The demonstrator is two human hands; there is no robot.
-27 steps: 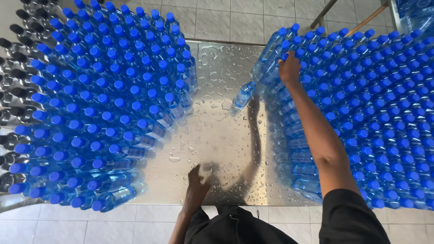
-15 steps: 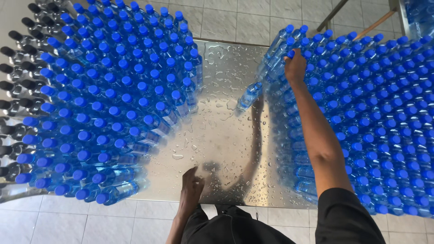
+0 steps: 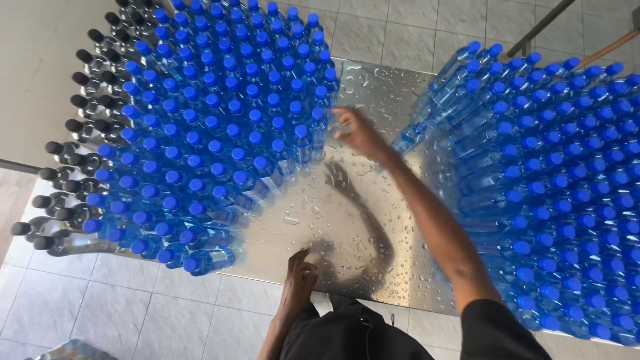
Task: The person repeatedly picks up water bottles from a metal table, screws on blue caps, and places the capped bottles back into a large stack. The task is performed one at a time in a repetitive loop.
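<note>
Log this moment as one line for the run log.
right hand: over wet steel table, blurred, grip unclear | left hand: resting on near table edge | blue-capped bottles left, more right

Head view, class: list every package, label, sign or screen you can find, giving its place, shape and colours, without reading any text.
No labels, signs or screens show.
Blue-capped bottles: left block on the wet steel table, clear, unlabelled.
Blue-capped bottles on the right: a second block, same look.
Black-capped bottles: far left edge, clear.
Wrapped bundle: bottom left on the floor, only partly visible.

Two hands (image 3: 357, 132) (image 3: 299, 277); two blue-capped bottle masses (image 3: 220, 133) (image 3: 547, 173), uncountable; one steel table (image 3: 347, 200)
</note>
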